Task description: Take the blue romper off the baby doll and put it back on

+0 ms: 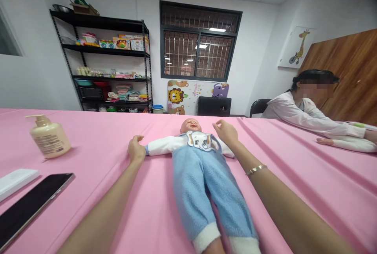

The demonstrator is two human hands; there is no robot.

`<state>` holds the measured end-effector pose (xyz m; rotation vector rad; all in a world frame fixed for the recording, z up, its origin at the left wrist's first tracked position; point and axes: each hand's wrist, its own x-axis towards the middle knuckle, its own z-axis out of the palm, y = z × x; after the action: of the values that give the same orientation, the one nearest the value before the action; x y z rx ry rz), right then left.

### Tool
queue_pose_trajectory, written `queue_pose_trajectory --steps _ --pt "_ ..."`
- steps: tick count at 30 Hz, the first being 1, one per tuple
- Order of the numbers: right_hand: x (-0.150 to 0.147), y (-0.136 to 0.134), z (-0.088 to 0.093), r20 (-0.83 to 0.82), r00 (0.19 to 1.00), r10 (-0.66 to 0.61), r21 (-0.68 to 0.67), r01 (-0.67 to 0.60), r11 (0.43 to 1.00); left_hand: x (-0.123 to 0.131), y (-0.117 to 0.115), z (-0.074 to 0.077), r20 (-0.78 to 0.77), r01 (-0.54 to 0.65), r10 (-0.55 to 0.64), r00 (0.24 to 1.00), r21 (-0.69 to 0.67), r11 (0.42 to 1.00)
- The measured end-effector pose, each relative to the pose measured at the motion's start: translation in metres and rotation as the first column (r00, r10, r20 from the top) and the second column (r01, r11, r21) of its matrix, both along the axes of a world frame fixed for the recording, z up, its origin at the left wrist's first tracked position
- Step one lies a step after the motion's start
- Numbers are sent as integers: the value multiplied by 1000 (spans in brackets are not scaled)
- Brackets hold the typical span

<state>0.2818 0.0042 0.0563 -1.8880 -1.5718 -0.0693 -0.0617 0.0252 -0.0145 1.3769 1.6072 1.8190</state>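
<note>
A baby doll (203,175) lies on its back on the pink-covered table (97,136), head away from me. It wears fuzzy blue trousers and a white top with an elephant face on the chest. Its arm on the left is stretched sideways, and my left hand (136,150) is closed at the end of that sleeve, where the doll's own hand is hidden. My right hand (226,131) is raised beside the doll's head, over its other arm, with fingers loosely bent and apart. Nothing shows between them. A metal bracelet (256,170) circles my right wrist.
At the left are a pump bottle (50,138), a black-screened phone (32,207) and a white device (17,181). Across the table's right side a person (294,108) leans over another doll's limb (350,144). Behind stand a loaded shelf rack (108,52) and a black chair (214,106).
</note>
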Motion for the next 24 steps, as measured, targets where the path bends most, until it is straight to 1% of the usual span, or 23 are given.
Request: queue_pose_trajectory --steps 1,2,3,4,5,6,7,9,10,11,13,15,17,18,19,20,21,22,23,24 --pt "12 -4 -14 -48 999 -9 1 9 1000 4 -3 3 -127 -14 19 992 41 999" --pt "22 -9 -29 -98 995 16 -8 -17 1000 11 -7 5 -240 -16 35 970 81 997" --pt "28 -14 -45 -162 983 83 -25 -88 996 19 -10 7 -326 9 30 945 117 993" --pt "32 -19 -60 -247 955 166 -54 -184 981 29 -13 8 -377 61 -6 926 134 989" --pt "32 -25 -74 -337 908 248 -70 -287 955 41 -16 9 -396 143 -83 914 124 982" --pt "31 -31 -84 -420 852 312 -67 -372 926 53 -19 9 -424 241 -183 887 88 966" --pt "28 -36 -90 -501 793 346 -54 -428 902 64 -22 8 -444 345 -296 846 31 938" --pt "18 -46 -94 -633 670 387 -23 -517 856 82 -26 7 -445 505 -492 748 -100 857" --pt "13 -50 -92 -676 618 402 -10 -553 833 88 -28 7 -435 544 -548 715 -148 826" --pt "7 -53 -89 -705 574 416 -4 -590 807 91 -30 9 -423 554 -570 704 -174 814" --pt "-3 -59 -82 -734 514 444 -1 -654 756 92 -31 14 -394 537 -564 725 -189 822" --pt "-12 -62 -76 -770 466 436 1 -682 732 87 -31 24 -369 531 -575 731 -222 818" --pt "-17 -62 -74 -829 378 412 57 -676 735 82 -32 35 -381 511 -582 718 -279 813" --pt "-19 -61 -74 -856 331 398 96 -653 751 82 -34 41 -414 472 -556 721 -293 831" --pt "-19 -59 -76 -875 301 380 126 -615 778 83 -37 47 -459 416 -502 733 -282 865" --pt "-18 -57 -79 -887 293 358 139 -569 811 86 -42 52 -506 361 -433 746 -239 901" --pt "-17 -53 -82 -891 309 333 132 -525 841 92 -49 58 -543 330 -369 754 -173 928" --pt "-16 -50 -86 -884 350 308 113 -480 870 101 -57 64 -573 330 -325 752 -99 939" --pt "-14 -47 -90 -869 401 289 94 -439 893 111 -66 68 -597 386 -331 731 -39 922" --pt "-12 -45 -94 -849 449 278 85 -403 911 124 -74 72 -623 468 -369 690 -4 884"
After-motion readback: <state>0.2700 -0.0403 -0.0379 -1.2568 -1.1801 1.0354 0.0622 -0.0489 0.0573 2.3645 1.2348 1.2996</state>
